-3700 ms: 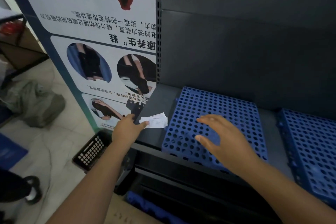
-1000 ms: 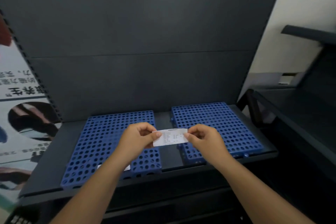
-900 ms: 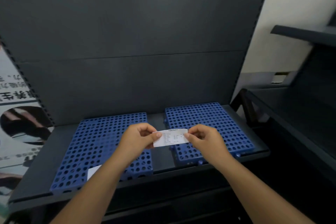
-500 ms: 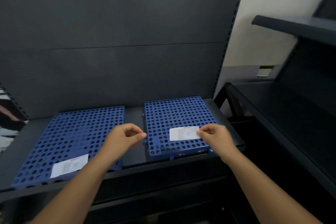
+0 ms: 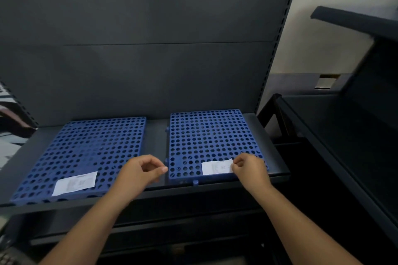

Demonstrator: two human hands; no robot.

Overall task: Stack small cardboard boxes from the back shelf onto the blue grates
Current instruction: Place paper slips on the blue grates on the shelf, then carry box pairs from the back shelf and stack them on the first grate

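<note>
Pinching a small white paper slip on the right perforated blue plastic grate, our right hand grips; our left hand hovers, its fingers loosely curled, holding nothing.

Left hand loosely curled; right hand pinching, fingertips together.

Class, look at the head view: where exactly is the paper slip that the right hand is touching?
The slip lies on the right blue grate, near its front edge, pinched at its right end by the right hand.
</note>
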